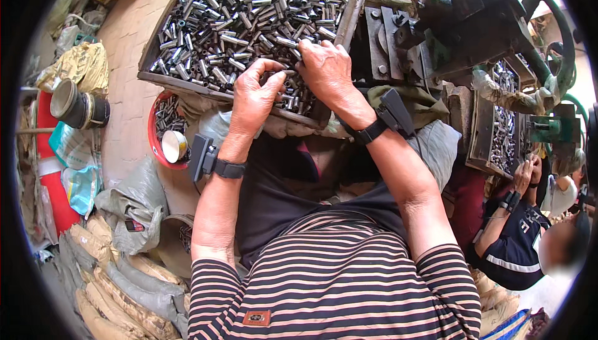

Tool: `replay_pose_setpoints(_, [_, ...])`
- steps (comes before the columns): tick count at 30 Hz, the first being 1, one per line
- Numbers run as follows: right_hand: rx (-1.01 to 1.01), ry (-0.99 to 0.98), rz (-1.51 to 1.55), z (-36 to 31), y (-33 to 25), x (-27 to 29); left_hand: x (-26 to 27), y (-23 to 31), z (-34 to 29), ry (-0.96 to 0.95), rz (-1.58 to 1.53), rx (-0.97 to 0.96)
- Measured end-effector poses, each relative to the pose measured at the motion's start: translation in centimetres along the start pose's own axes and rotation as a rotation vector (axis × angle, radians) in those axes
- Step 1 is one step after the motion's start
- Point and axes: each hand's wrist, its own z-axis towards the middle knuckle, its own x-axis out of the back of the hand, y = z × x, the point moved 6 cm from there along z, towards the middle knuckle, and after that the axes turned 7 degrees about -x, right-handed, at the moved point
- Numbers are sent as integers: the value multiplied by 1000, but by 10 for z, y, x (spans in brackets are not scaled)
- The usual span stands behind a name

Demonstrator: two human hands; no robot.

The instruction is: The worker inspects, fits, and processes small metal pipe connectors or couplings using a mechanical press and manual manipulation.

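A wooden tray [180, 83] heaped with short metal tubes [233, 40] lies in front of me, and both my hands are over its near side. My left hand [254, 96] pinches a small metal tube [289, 72] between thumb and forefinger. Close beside it on the right, my right hand [327, 73] is curled with its fingertips toward that tube. Whatever those right fingers grip, if anything, is hidden against the heap. Each wrist wears a black strap with a dark box on it.
Right of the tray stands a dark metal machine [395, 41]. A red basin [156, 134] with tubes and a white cup [174, 146] sits at the left. Stacked sacks [118, 290] lie lower left. At far right, another person's hands [526, 175] are beside a second tray [478, 134].
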Motion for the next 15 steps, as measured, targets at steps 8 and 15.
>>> replay_pose_setpoints(8, [20,121,227,-4,9,22,1,3,5,1,19,-44])
replay_pose_setpoints(15, [-251,-129,882,-42,36,47,-2,-4,-3,23,-388,133])
